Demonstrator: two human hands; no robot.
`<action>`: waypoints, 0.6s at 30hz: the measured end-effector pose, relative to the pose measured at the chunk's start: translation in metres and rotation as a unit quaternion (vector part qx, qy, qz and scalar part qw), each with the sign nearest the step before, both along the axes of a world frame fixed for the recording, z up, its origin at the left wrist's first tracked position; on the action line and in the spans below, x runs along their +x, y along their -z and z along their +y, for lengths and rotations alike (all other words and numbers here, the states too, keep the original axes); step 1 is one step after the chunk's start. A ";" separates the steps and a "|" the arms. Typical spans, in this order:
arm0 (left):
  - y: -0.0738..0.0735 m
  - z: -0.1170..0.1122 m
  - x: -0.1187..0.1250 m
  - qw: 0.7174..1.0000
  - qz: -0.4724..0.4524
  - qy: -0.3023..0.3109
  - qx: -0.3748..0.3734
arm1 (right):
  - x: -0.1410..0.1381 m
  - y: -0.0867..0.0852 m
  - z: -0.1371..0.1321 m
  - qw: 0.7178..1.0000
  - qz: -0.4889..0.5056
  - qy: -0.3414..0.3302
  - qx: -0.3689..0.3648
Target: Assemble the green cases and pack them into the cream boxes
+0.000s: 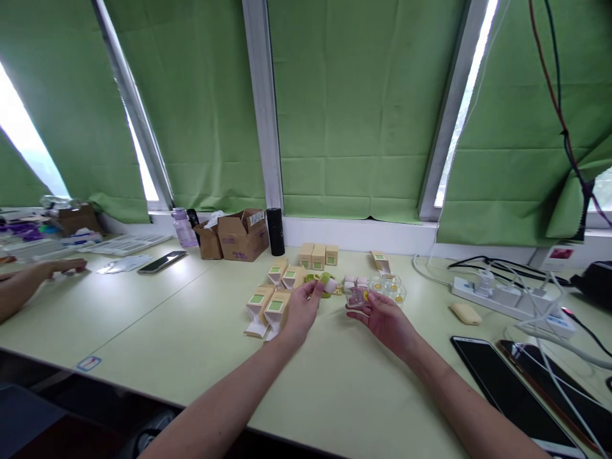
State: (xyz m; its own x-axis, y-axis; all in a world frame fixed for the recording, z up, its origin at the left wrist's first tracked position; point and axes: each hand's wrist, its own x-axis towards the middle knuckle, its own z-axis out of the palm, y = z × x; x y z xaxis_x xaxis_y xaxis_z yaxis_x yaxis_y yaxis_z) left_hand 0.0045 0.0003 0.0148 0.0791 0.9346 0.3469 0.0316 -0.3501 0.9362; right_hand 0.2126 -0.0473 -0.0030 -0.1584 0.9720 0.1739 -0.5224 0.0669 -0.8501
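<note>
My left hand point(302, 312) is closed, thumb and fingers pinching a small green piece with a pale pinkish-white end point(328, 284); its exact kind is too small to tell. In my right hand point(386, 322) is a small clear container point(356, 297), gripped near its right side, with a yellow spot close to the fingertips. The two held things are close together but apart above the table. Just behind them lie several white-and-pink pieces point(356, 280) and a group of clear containers with yellow centres point(393, 290). Open small cartons point(259, 305) with green labels lie left of my left hand.
Closed small cartons point(318, 256) stand behind my hands. Brown cardboard boxes point(243, 236), a black cylinder point(275, 232) and a purple bottle point(184, 228) line the back. Phones point(507, 382) and a power strip point(511, 303) with cables lie right. Another person's hand point(67, 266) rests far left.
</note>
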 end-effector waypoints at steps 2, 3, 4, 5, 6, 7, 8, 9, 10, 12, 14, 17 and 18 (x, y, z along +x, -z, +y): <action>0.000 0.000 0.000 1.000 -0.006 0.003 -0.015 | 0.000 -0.001 -0.001 0.999 0.029 -0.010 -0.012; 0.000 0.000 0.000 1.000 -0.008 0.003 -0.021 | 0.000 0.000 -0.001 0.999 0.037 -0.010 -0.015; 0.000 0.000 0.001 1.000 -0.008 0.002 -0.024 | 0.000 0.000 -0.001 0.999 0.042 -0.009 -0.018; 0.000 0.000 0.001 1.000 -0.008 0.001 -0.026 | 0.000 0.000 -0.001 0.999 0.045 -0.007 -0.019; 0.000 0.000 0.001 1.000 -0.009 0.001 -0.028 | -0.001 0.000 -0.001 0.999 0.047 -0.005 -0.020; 0.001 0.000 0.001 1.000 -0.010 0.002 -0.029 | -0.002 -0.001 -0.001 0.999 0.048 -0.003 -0.022; 0.001 0.001 0.001 0.999 -0.011 0.004 -0.031 | -0.003 -0.001 -0.001 0.999 0.049 -0.001 -0.023; 0.002 0.001 0.001 0.999 -0.012 0.007 -0.032 | -0.004 -0.002 -0.002 0.998 0.050 0.001 -0.024; 0.002 0.002 0.001 0.999 -0.014 0.011 -0.034 | -0.005 -0.003 -0.003 0.998 0.050 0.004 -0.024; 0.003 0.002 0.001 0.999 -0.016 0.015 -0.034 | -0.007 -0.006 -0.005 0.998 0.052 0.012 -0.023; 0.004 0.003 0.001 0.999 -0.014 0.016 -0.030 | -0.008 -0.008 -0.006 0.998 0.054 0.024 -0.019; 0.003 0.002 0.001 1.000 -0.008 0.017 -0.022 | -0.009 -0.008 -0.007 0.998 0.047 0.048 -0.006; 0.003 0.001 0.001 1.000 -0.008 0.018 -0.022 | -0.010 -0.008 -0.006 0.997 0.041 0.058 0.000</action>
State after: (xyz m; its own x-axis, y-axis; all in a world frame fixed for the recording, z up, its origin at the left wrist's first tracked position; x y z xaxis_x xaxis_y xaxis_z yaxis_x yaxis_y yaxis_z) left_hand 0.0050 0.0014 0.0114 0.1077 0.9454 0.3076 0.0049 -0.3099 0.9507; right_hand 0.2028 -0.0537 0.0049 -0.0295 0.9829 0.1816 -0.5796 0.1312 -0.8043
